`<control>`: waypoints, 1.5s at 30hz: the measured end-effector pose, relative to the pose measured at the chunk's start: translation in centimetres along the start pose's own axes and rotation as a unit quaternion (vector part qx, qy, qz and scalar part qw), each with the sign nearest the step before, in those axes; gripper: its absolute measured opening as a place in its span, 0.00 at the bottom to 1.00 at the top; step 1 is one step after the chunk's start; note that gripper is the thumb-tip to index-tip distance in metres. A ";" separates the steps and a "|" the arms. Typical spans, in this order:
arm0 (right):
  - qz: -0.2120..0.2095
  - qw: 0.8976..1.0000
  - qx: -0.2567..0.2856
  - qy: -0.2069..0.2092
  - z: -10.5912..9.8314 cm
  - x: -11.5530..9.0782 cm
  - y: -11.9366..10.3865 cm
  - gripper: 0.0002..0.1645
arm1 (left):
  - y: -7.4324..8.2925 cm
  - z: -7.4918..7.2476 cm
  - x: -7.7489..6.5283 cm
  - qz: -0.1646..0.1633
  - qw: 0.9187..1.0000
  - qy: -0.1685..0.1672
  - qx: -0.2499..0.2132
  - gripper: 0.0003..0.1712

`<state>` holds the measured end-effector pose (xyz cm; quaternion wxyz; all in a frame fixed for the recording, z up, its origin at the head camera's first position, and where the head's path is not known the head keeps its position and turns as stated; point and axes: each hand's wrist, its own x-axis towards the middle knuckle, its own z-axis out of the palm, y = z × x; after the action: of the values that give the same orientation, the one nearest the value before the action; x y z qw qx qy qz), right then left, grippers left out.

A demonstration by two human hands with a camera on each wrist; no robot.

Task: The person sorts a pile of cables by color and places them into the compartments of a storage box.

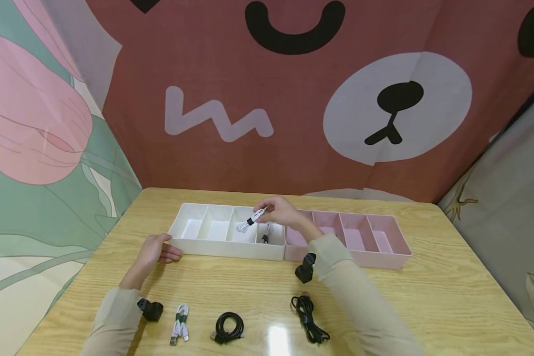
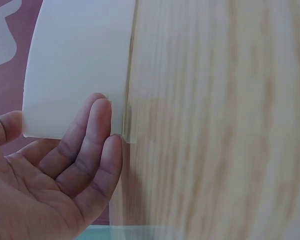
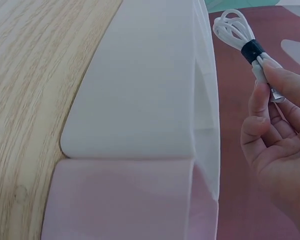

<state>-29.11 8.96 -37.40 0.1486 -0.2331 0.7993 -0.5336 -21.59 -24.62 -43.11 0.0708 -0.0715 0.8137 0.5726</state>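
My right hand (image 1: 281, 211) pinches a coiled white cable (image 1: 251, 220) between thumb and fingers, above the right part of the white divided box (image 1: 227, 249). A black strap (image 3: 252, 51) wraps the coil, whose loops point away from the fingertips in the right wrist view. Another cable with a dark tie (image 1: 267, 233) lies in the box's rightmost compartment. With thumb at the rim and fingers against the front wall, my left hand (image 1: 153, 249) holds the white box by its left front corner.
A pink divided box (image 1: 384, 259) adjoins the white one on its right. Nearer on the wooden table (image 1: 231, 287) lie a white cable with a green tie (image 1: 180, 324), a coiled black cable (image 1: 228, 327) and a longer black cable bundle (image 1: 309, 319). A printed cloth (image 1: 231, 163) hangs behind.
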 end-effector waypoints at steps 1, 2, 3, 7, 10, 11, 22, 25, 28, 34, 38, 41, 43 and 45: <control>0.001 1.000 0.002 0.000 0.1 0.1 0.1 0.17 | 0.0 0.0 0.0 0.000 1.000 -0.001 -0.001 0.24; 0.002 1.000 0.004 0.001 0.2 0.2 0.1 0.17 | 0.0 0.0 0.0 0.001 1.000 -0.002 0.000 0.24; 0.004 1.000 0.006 0.002 0.3 0.3 0.2 0.17 | 0.0 0.0 0.0 0.002 1.000 -0.003 -0.001 0.24; 0.013 1.000 0.011 0.005 0.7 0.6 0.2 0.17 | -0.1 0.0 0.1 0.007 1.000 -0.004 0.000 0.24; 0.024 1.000 0.008 0.008 0.8 0.7 0.1 0.17 | -0.1 0.0 0.0 0.009 1.000 -0.002 0.002 0.24; 0.027 1.000 0.004 0.009 0.9 0.7 0.1 0.17 | 0.0 0.0 0.0 0.009 1.000 -0.002 0.004 0.25; 0.048 0.998 -0.030 0.010 1.6 1.4 0.8 0.14 | 0.2 -0.1 -0.2 0.006 1.000 0.001 0.014 0.25; 0.058 0.998 -0.021 0.013 1.8 1.4 0.9 0.15 | 0.2 0.0 -0.2 0.004 1.000 0.000 0.015 0.25; 0.063 0.998 -0.012 0.016 1.9 1.5 1.1 0.17 | 0.2 0.0 -0.1 0.004 1.000 0.000 0.016 0.26; 0.081 0.995 0.000 0.049 2.1 1.5 1.2 0.19 | 0.2 -0.1 -0.1 0.007 1.000 -0.001 0.014 0.26; 0.085 0.994 0.005 0.067 2.2 1.4 1.2 0.18 | 0.1 -0.1 -0.1 0.010 1.000 -0.003 0.010 0.26; 0.082 0.994 0.013 0.070 2.3 1.3 1.1 0.18 | 0.0 -0.1 0.0 0.010 1.000 -0.003 0.006 0.26; 0.080 0.994 0.018 0.068 2.3 1.1 1.0 0.18 | 0.0 -0.1 0.0 0.010 1.000 -0.003 0.004 0.25; 0.077 0.995 0.023 0.065 2.4 1.0 0.9 0.18 | 0.0 -0.1 0.0 0.010 1.000 -0.003 0.005 0.25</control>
<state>-29.00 6.81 -39.13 0.1424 -0.1325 0.8101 -0.5530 -21.61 -24.71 -43.04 0.0682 -0.0616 0.8171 0.5691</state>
